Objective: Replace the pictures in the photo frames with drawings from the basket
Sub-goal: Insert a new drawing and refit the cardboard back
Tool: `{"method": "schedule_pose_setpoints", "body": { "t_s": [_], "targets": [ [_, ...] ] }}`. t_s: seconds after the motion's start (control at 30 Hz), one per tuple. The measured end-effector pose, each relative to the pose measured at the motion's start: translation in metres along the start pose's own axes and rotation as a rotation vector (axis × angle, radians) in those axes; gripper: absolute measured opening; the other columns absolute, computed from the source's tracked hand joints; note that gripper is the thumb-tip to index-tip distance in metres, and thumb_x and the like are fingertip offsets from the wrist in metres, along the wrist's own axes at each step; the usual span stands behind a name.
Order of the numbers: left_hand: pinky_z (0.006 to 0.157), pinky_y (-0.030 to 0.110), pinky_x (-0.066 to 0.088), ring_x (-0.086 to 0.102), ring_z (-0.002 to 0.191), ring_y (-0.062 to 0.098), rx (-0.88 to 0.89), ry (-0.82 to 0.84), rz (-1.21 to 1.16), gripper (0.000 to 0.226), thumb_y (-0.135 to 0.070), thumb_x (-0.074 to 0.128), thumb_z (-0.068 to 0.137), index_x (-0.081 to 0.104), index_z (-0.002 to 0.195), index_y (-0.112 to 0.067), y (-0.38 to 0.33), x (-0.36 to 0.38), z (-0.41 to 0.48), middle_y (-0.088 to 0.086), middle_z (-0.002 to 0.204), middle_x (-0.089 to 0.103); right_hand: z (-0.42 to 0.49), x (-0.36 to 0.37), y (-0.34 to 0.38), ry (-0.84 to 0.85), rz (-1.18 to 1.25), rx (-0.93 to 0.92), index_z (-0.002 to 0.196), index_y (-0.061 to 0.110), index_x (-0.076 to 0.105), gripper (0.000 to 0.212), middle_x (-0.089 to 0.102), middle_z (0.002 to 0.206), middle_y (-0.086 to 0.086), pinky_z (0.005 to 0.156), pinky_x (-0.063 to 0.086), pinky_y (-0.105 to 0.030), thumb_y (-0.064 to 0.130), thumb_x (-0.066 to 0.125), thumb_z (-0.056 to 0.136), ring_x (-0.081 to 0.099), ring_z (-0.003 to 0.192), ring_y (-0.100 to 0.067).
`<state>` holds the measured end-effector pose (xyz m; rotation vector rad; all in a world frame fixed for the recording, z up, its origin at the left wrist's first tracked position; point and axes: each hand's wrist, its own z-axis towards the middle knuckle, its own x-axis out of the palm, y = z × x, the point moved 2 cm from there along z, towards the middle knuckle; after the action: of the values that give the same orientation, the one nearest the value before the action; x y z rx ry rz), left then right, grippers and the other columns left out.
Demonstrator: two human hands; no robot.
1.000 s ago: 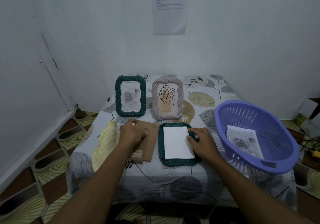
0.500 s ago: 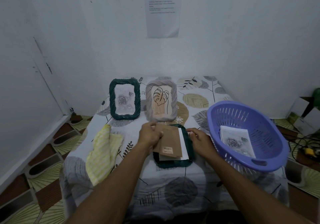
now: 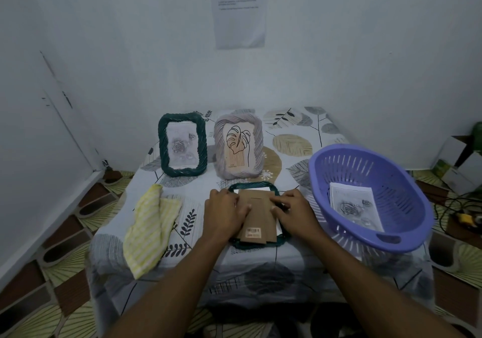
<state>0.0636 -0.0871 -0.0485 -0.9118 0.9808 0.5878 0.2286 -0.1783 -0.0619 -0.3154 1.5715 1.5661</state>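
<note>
The table (image 3: 193, 196), draped in a leaf-print cloth, carries everything. On its right sits the purple basket (image 3: 378, 170), with one rose drawing (image 3: 353, 205) still lying in its bottom. Along the far side two frames stand upright: the green frame (image 3: 163, 144), which shows a rose drawing, and to its right the grey frame (image 3: 257, 144), which shows a printed leaf picture. A yellow cloth (image 3: 148, 228) lies crumpled at the near left.

Near the middle, a second green frame (image 3: 257, 244) lies face down. A white sheet (image 3: 251, 189) peeks out at its far edge, and the brown backing board (image 3: 259, 216) lies on top of it. We judge the step in hand to be seating that board.

Our right hand (image 3: 296, 212) lays its fingers (image 3: 277, 208) close together, flat on the board's right edge. Our left hand (image 3: 224, 213) covers the left edge with the thumb lying on the board, but the back of the hand hides the rest — we cannot tell whether those fingers press or pinch.

To do this well, we should square the board inside the rim first, keep the sheet from sliding, then press evenly from both sides — a skewed board would probably crease the paper.
</note>
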Motion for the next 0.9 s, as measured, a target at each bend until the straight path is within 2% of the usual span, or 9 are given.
{"method": "schedule_pose_setpoints", "body": {
  "t_s": [0.03,0.13,0.23,0.3,0.37,0.47,0.6,0.77,0.9],
  "targets": [
    [0.084,0.036,0.041,0.047,0.103,0.021,-0.005,0.007,-0.024,0.041,-0.051,0.057,0.087,0.069,0.107,-0.018,0.003,0.002,-0.001,0.003,0.109,0.063,0.002,0.0,0.0,0.017,-0.019,0.005,0.132,0.016,0.058,0.041,0.045,0.108,-0.001,0.094,0.041,-0.028,0.023,0.06,0.093,0.049,0.098,-0.014],
    [0.087,0.036,0.04,0.046,0.106,0.021,0.017,0.009,-0.095,0.037,-0.044,0.055,0.091,0.067,0.113,-0.017,0.01,0.006,-0.003,0.003,0.116,0.061,0.007,0.002,0.002,0.063,-0.088,0.014,0.136,0.023,0.054,0.042,0.044,0.106,-0.004,0.086,0.039,-0.027,0.029,0.058,0.094,0.049,0.097,-0.018],
    [0.089,0.036,0.039,0.045,0.11,0.021,0.028,0.011,-0.129,0.038,-0.042,0.058,0.09,0.065,0.117,-0.017,0.014,0.008,-0.004,0.001,0.119,0.059,0.011,0.001,0.004,0.02,-0.08,0.035,0.135,0.022,0.055,0.044,0.053,0.113,-0.009,0.086,0.042,-0.029,0.029,0.061,0.092,0.056,0.102,-0.024],
    [0.09,0.035,0.039,0.044,0.11,0.02,0.029,0.012,-0.147,0.037,-0.042,0.059,0.09,0.066,0.115,-0.016,0.016,0.01,-0.004,0.0,0.118,0.059,0.01,-0.003,0.003,-0.048,0.006,0.081,0.129,0.018,0.059,0.04,0.062,0.113,-0.009,0.082,0.046,-0.028,0.024,0.064,0.089,0.059,0.095,-0.019],
    [0.09,0.034,0.039,0.044,0.108,0.018,0.042,-0.014,-0.162,0.034,-0.041,0.06,0.09,0.067,0.11,-0.016,0.017,0.012,-0.006,-0.001,0.115,0.059,0.005,-0.004,0.003,-0.045,0.019,0.06,0.118,0.015,0.067,0.03,0.066,0.11,-0.006,0.081,0.047,-0.027,0.019,0.064,0.088,0.059,0.092,-0.015],
    [0.089,0.036,0.04,0.045,0.105,0.019,0.04,-0.055,-0.217,0.028,-0.037,0.061,0.089,0.065,0.105,-0.014,0.018,0.014,-0.01,0.0,0.109,0.059,-0.001,-0.002,0.003,0.008,-0.042,0.004,0.12,0.014,0.067,0.032,0.059,0.109,-0.006,0.092,0.048,-0.035,0.021,0.065,0.088,0.057,0.099,-0.019],
    [0.082,0.031,0.04,0.047,0.097,0.019,0.029,-0.102,-0.279,0.023,-0.034,0.063,0.087,0.063,0.099,-0.014,0.021,0.012,-0.015,0.001,0.101,0.061,-0.001,0.002,0.006,0.039,-0.077,0.016,0.131,0.019,0.059,0.042,0.052,0.112,-0.005,0.092,0.047,-0.037,0.028,0.063,0.09,0.054,0.102,-0.022],
    [0.078,0.024,0.033,0.044,0.099,0.016,0.021,-0.099,-0.294,0.024,-0.031,0.063,0.089,0.065,0.104,-0.013,0.031,0.006,-0.012,0.002,0.106,0.062,0.001,0.013,0.01,0.057,-0.159,0.037,0.133,0.027,0.057,0.044,0.05,0.112,-0.002,0.09,0.045,-0.038,0.038,0.059,0.091,0.052,0.105,-0.022],
    [0.088,0.021,0.032,0.042,0.107,0.014,0.065,-0.041,-0.342,0.03,-0.02,0.058,0.09,0.065,0.118,-0.01,0.037,0.002,-0.011,0.004,0.118,0.061,0.003,0.016,0.008,0.09,-0.211,0.053,0.137,0.031,0.051,0.047,0.048,0.115,-0.002,0.092,0.042,-0.039,0.042,0.055,0.092,0.048,0.112,-0.022]
  ]
}}
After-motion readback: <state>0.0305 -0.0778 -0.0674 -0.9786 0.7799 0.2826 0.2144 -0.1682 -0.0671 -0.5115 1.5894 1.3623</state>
